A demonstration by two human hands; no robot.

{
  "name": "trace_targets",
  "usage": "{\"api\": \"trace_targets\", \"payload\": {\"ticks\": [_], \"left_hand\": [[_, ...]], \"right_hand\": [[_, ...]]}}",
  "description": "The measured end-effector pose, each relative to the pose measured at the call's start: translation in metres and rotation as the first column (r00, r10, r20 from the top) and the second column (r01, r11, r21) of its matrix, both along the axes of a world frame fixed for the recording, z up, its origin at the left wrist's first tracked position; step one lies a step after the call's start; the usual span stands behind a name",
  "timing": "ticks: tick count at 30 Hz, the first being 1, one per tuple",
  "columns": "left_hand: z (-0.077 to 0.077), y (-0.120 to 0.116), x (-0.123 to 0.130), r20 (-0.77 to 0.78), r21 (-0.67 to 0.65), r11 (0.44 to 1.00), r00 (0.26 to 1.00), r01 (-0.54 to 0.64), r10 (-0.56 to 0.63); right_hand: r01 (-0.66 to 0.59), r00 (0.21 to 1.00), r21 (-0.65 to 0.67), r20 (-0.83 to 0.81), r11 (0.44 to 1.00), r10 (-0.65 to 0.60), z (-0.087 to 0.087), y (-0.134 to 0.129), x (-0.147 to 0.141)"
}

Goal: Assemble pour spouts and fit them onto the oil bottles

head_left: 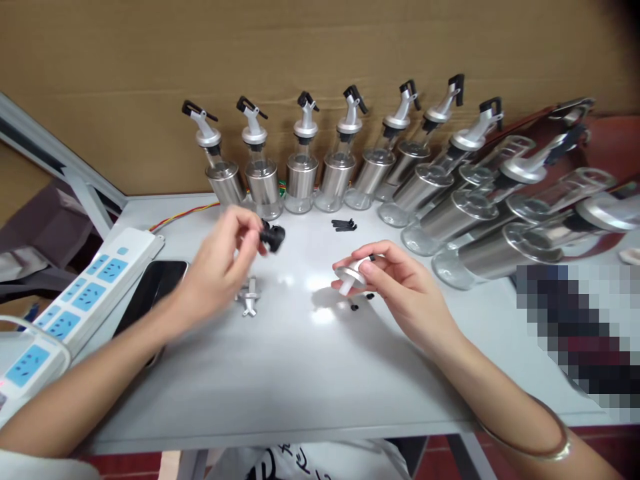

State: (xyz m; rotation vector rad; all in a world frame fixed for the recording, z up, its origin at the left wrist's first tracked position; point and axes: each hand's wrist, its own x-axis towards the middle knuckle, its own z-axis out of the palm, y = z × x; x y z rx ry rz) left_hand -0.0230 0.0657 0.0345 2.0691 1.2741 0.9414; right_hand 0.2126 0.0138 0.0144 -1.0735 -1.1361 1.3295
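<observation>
Between the thumb and fingers of my left hand [227,260] is a black stopper [273,237], held above the left middle of the table. My right hand [400,277] grips a silver pourer top [351,275] with a round flange, its pale stem pointing down to the left. On the table below my left hand lies a silver pourer piece [251,297]. Small black parts [355,307] rest under my right hand. Farther back is a little group of black levers [344,225]. More black pieces behind the left hand are partly hidden.
Several glass-and-steel bottles [302,177] with pourer tops curve along the back and right of the grey table [280,393]. At left are a white power strip [85,300] and a dark phone [150,293]. A cardboard wall [280,47] stands behind.
</observation>
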Motion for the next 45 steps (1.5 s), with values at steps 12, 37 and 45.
{"api": "trace_targets", "payload": {"ticks": [12,37,45], "left_hand": [[-0.056,-0.064,0.042,0.698,-0.698,0.515,0.633,0.498,0.335],[-0.059,-0.059,0.037,0.715,-0.652,0.564,0.659,0.507,0.233],[-0.061,-0.062,0.037,0.714,-0.631,0.588,0.675,0.506,0.186]], "right_hand": [[-0.079,0.979,0.122,0.198,0.989,0.053,-0.001,-0.004,-0.003],[-0.264,0.911,-0.045,0.315,0.964,0.264,-0.014,0.003,0.000],[-0.332,0.864,0.136,0.440,0.933,0.243,-0.013,0.002,0.002]]}}
